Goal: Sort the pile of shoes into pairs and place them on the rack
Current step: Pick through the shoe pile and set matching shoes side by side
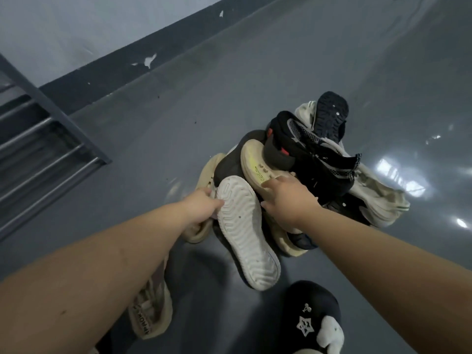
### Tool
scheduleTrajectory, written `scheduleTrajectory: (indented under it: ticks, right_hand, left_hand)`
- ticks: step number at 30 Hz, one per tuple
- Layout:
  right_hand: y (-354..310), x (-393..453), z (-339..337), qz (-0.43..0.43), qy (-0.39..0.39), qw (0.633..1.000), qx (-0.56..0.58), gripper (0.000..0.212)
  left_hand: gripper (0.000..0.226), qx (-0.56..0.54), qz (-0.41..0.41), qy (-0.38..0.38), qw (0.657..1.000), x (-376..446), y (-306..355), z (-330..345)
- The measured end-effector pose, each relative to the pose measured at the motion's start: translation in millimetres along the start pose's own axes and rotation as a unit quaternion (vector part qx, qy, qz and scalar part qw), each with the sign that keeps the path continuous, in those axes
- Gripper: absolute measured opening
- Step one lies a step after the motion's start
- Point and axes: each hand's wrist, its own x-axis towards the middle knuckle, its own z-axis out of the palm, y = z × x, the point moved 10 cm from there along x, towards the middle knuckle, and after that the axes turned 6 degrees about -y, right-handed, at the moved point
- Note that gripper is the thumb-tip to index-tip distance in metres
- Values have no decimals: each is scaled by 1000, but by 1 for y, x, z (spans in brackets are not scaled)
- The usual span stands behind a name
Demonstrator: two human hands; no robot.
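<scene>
**Both hands in the shoe pile, rack waiting at upper left**

Grey glossy floor [178,123] fills most of the frame, with window glare at the right edge and a dark skirting band [122,70] with chipped paint running along a pale wall at the top. At the left edge stands the rack [46,139], its metal bars bare as far as they show.

Right of centre lies the pile of shoes [306,169]: dark sneakers, pale ones, several sole-up and tangled. In it, the left hand [201,208] is curled around the edge of a white-soled shoe [245,231] that lies sole-up, gripping near its toe. Just beside it, the right hand [288,200] lies fingers-spread over a beige sole [258,169] with a yellow mark; whether it grips is unclear.

The step looks like pulling singles free to match them. It would go best by lifting the white-soled shoe straight up rather than dragging, since laces nearby may snag, then turning it over to check the upper against the others.

A beige shoe [150,312] lies apart at lower left, under the forearm; a black slipper [314,318] with a star sits at the bottom.
</scene>
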Motion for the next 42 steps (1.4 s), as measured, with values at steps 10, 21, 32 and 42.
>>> scheduleTrajectory:
  ticks: [10, 21, 32, 42]
  right_hand:
    - [-14, 19, 24, 14, -99, 995, 29, 82]
    - [-48, 3, 12, -25, -52, 961, 269, 104]
    - [-56, 12, -8, -18, -17, 870, 493, 88]
    - [-99, 9, 23, -82, -323, 657, 677, 97]
  left_hand:
    - [30, -145, 8, -96, 985, 12, 0, 37]
    - [26, -277, 39, -120, 953, -9, 20, -1]
    - [29, -290, 103, -108, 945, -15, 38, -39]
    - [52, -285, 55, -90, 953, -11, 24, -35]
